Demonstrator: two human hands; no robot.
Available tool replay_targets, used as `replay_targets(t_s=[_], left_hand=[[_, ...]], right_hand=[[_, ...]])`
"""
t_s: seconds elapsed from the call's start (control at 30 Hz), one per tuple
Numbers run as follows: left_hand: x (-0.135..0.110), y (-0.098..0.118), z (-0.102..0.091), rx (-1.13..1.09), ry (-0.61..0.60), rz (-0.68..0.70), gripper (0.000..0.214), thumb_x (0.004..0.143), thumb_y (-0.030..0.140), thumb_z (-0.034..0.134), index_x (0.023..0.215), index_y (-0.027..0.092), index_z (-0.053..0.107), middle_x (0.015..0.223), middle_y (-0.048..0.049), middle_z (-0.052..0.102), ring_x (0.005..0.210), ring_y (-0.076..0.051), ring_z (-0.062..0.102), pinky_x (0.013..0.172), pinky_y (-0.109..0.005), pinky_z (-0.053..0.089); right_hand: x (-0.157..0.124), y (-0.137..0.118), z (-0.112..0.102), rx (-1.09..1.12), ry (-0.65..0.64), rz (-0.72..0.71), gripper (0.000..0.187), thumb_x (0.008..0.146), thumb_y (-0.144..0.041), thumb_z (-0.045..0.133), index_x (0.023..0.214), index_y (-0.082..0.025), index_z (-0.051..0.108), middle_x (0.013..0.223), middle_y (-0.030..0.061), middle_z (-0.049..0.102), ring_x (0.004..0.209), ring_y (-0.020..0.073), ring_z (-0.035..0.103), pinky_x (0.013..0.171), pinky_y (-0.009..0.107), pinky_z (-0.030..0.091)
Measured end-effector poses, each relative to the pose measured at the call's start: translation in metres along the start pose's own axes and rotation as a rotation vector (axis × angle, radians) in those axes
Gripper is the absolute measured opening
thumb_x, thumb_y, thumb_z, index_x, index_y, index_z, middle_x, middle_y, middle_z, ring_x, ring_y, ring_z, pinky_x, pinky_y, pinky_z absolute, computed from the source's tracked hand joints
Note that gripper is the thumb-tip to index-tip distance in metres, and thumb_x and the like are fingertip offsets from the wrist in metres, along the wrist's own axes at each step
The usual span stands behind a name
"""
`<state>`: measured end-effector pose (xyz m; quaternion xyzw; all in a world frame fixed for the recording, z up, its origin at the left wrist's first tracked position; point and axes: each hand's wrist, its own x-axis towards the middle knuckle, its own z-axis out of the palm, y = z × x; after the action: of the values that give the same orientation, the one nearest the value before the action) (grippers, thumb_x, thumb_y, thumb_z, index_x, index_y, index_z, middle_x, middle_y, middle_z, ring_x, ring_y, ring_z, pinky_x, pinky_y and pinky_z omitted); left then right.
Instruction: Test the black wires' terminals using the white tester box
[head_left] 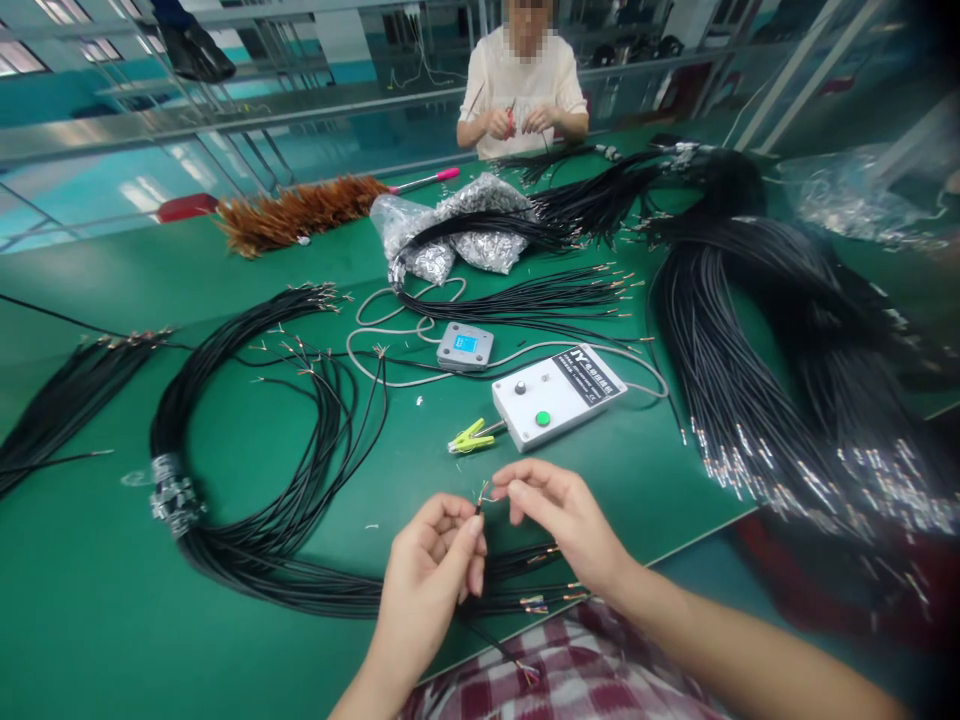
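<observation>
My left hand [437, 560] is closed around a black cable [479, 508], just below its stripped end. Thin coloured wires fan out from that end. Close beside it, my right hand [559, 505] pinches one of these fine wires [491, 496] between thumb and forefinger. Under and left of my left hand lies a curved bundle of black cables [262, 570], bound with silvery ties [176, 497]. Beyond my hands sits a white control box [559, 400] with a green button and a black knob, and a yellow clip [471, 437] at its front left.
A grey box with a blue label [465, 346] lies among looped grey cord. Farther back are bags of small metal parts [487, 225] and a brown duster [300, 212]. Large black cable bundles [720, 330] cover the right side. Across the table a person [525, 95] holds red-handled scissors.
</observation>
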<state>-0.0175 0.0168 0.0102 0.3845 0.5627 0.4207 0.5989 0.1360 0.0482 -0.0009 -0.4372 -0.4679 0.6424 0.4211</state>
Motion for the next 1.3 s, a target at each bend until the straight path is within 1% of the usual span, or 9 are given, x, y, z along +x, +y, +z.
replay_targets(t_s=[0.23, 0.33, 0.43, 0.57, 0.73, 0.87, 1.0, 1.13, 1.3], left_hand=[[0.003, -0.005, -0.003, 0.017, -0.034, 0.015, 0.033, 0.078, 0.046, 0.068, 0.08, 0.017, 0.052, 0.058, 0.0041, 0.055, 0.041, -0.007, 0.047, 0.04, -0.017, 0.034], [0.005, -0.006, -0.002, 0.0, -0.05, 0.081, 0.032, 0.081, 0.043, 0.068, 0.096, 0.019, 0.053, 0.063, 0.0035, 0.057, 0.049, -0.009, 0.052, 0.045, -0.018, 0.04], [0.008, -0.004, 0.004, -0.016, -0.081, 0.183, 0.035, 0.082, 0.037, 0.068, 0.111, 0.019, 0.058, 0.086, -0.0019, 0.06, 0.056, -0.008, 0.054, 0.05, -0.019, 0.044], [0.011, -0.005, 0.012, -0.052, -0.032, 0.228, 0.019, 0.079, 0.03, 0.072, 0.093, 0.016, 0.069, 0.098, -0.0034, 0.054, 0.056, -0.005, 0.054, 0.047, -0.018, 0.044], [0.013, -0.012, 0.016, -0.225, 0.131, 0.155, 0.019, 0.077, 0.03, 0.074, 0.084, 0.014, 0.065, 0.076, 0.0005, 0.059, 0.049, -0.006, 0.054, 0.044, -0.018, 0.042], [0.012, -0.018, 0.014, -0.205, 0.158, 0.079, 0.027, 0.078, 0.037, 0.072, 0.085, 0.014, 0.061, 0.052, 0.0024, 0.058, 0.046, -0.011, 0.055, 0.046, -0.021, 0.044], [0.011, -0.019, 0.011, 0.005, 0.241, 0.134, 0.025, 0.08, 0.038, 0.068, 0.083, 0.015, 0.059, 0.044, 0.0062, 0.051, 0.04, -0.007, 0.043, 0.041, -0.016, 0.032], [0.014, -0.016, 0.008, 0.037, 0.266, 0.144, 0.025, 0.08, 0.039, 0.067, 0.079, 0.016, 0.057, 0.045, 0.0074, 0.047, 0.041, -0.006, 0.039, 0.041, -0.015, 0.028], [0.021, -0.019, 0.002, 0.122, 0.231, 0.19, 0.022, 0.083, 0.038, 0.063, 0.079, 0.017, 0.057, 0.049, 0.0071, 0.045, 0.042, -0.007, 0.039, 0.041, -0.017, 0.029]], right_hand=[[0.006, 0.007, 0.01, 0.069, -0.028, 0.038, 0.025, 0.075, -0.04, 0.073, 0.08, -0.017, 0.068, 0.072, -0.0001, 0.066, 0.056, 0.0088, 0.053, 0.057, 0.023, 0.045], [0.006, 0.01, 0.012, 0.08, -0.094, 0.024, 0.026, 0.077, -0.042, 0.071, 0.082, -0.017, 0.068, 0.066, -0.0015, 0.064, 0.053, 0.0089, 0.054, 0.054, 0.024, 0.045], [0.006, 0.011, 0.01, 0.112, -0.14, 0.032, 0.029, 0.076, -0.045, 0.072, 0.08, -0.017, 0.067, 0.062, -0.0017, 0.063, 0.054, 0.0114, 0.059, 0.055, 0.026, 0.05], [0.007, 0.013, 0.005, 0.116, -0.082, 0.063, 0.03, 0.071, -0.044, 0.076, 0.073, -0.016, 0.067, 0.06, -0.0009, 0.065, 0.053, 0.0128, 0.062, 0.054, 0.026, 0.051], [0.009, 0.015, 0.001, -0.072, -0.035, 0.037, 0.02, 0.077, -0.035, 0.072, 0.073, -0.016, 0.068, 0.06, -0.0003, 0.066, 0.055, 0.0124, 0.061, 0.055, 0.024, 0.048], [0.009, 0.014, 0.001, -0.317, -0.012, -0.092, 0.012, 0.084, -0.025, 0.064, 0.076, -0.017, 0.068, 0.07, 0.0, 0.066, 0.06, 0.0119, 0.063, 0.058, 0.023, 0.048], [0.008, 0.011, -0.006, -0.543, -0.006, -0.262, 0.01, 0.088, -0.022, 0.06, 0.082, -0.02, 0.068, 0.082, 0.0007, 0.068, 0.07, 0.013, 0.064, 0.067, 0.024, 0.049], [0.01, 0.003, -0.018, -0.783, -0.009, -0.455, 0.013, 0.094, -0.023, 0.054, 0.094, -0.02, 0.067, 0.092, 0.0034, 0.071, 0.083, 0.0164, 0.065, 0.077, 0.028, 0.046], [0.021, -0.002, -0.016, -1.127, -0.197, -0.684, 0.02, 0.097, -0.03, 0.052, 0.098, -0.018, 0.068, 0.089, 0.0037, 0.072, 0.078, 0.0169, 0.064, 0.069, 0.031, 0.036]])
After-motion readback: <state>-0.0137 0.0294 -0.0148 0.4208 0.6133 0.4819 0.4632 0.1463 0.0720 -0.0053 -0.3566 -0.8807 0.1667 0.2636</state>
